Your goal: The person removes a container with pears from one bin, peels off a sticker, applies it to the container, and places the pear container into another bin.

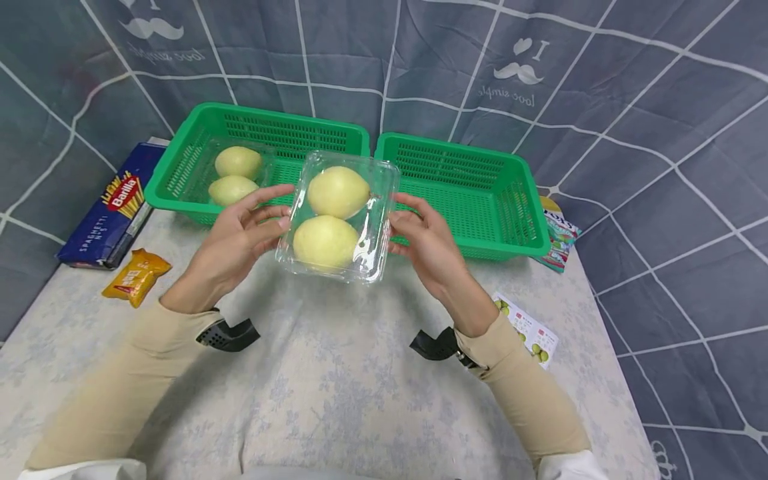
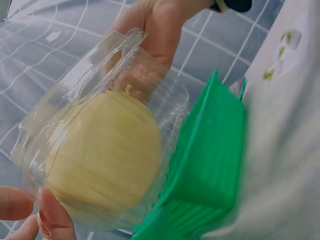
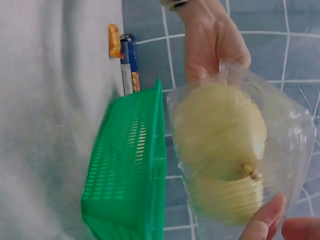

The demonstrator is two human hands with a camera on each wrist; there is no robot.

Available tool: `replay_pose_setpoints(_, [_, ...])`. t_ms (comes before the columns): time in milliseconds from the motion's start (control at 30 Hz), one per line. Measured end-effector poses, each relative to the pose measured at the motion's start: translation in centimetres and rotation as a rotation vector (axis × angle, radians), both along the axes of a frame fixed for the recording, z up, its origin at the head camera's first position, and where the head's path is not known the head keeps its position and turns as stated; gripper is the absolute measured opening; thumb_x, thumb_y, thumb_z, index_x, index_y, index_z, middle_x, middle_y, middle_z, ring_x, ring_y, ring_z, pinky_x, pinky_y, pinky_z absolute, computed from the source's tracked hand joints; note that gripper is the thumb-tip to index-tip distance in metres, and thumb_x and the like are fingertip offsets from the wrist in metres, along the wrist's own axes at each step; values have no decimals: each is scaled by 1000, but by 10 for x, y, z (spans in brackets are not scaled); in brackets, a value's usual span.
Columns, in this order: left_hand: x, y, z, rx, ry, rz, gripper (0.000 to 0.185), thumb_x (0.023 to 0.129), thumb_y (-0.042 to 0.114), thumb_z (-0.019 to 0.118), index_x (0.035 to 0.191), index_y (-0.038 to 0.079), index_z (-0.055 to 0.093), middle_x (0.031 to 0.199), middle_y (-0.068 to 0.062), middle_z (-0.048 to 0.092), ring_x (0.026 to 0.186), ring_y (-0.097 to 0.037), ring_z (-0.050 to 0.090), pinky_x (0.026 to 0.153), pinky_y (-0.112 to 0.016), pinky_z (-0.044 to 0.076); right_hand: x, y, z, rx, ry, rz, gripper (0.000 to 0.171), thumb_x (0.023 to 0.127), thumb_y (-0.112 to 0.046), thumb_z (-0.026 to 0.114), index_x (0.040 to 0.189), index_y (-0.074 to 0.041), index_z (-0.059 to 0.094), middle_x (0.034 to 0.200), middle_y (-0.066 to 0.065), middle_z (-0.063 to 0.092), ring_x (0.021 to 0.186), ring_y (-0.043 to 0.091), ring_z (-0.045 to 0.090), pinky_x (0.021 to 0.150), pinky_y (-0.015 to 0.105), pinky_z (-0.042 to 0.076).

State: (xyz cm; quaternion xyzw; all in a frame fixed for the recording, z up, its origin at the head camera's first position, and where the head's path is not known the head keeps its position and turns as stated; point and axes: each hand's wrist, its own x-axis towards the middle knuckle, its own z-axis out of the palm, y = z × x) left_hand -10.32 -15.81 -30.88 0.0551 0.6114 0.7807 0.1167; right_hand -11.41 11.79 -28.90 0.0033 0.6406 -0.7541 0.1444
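A clear plastic box with two pale yellow, round fruits is held up in front of the baskets, above the table. My left hand grips its left edge, thumb towards me. On the opposite edge, my right hand holds the box between thumb and fingers. From the left wrist, one fruit with a short stem shows through the plastic, and the left fingertips pinch a corner. In the right wrist view the right thumb lies against the box's near side.
The left green basket contains a similar box with two yellow fruits. A second green basket stands beside it. A Barilla spaghetti box and orange packet lie left; a teal packet and printed card lie right.
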Motion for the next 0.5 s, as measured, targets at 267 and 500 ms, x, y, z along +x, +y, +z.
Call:
replay_pose_setpoints(267, [39, 4, -32, -101, -10, -66, 52, 100, 9, 60, 149, 16, 44, 114, 2, 56, 90, -4, 59, 76, -18, 53, 44, 12, -30, 11, -20, 29, 44, 103, -5, 51, 146, -9, 41, 93, -9, 58, 85, 8, 55, 73, 22, 54])
replay_pose_setpoints(500, [60, 5, -61, -183, -71, -77, 55, 99, 11, 62, 150, 14, 42, 110, 6, 58, 87, -2, 60, 76, -20, 53, 66, 16, -67, 103, -66, 50, 45, 103, -9, 53, 147, -7, 40, 97, -7, 54, 86, 8, 56, 76, 23, 56])
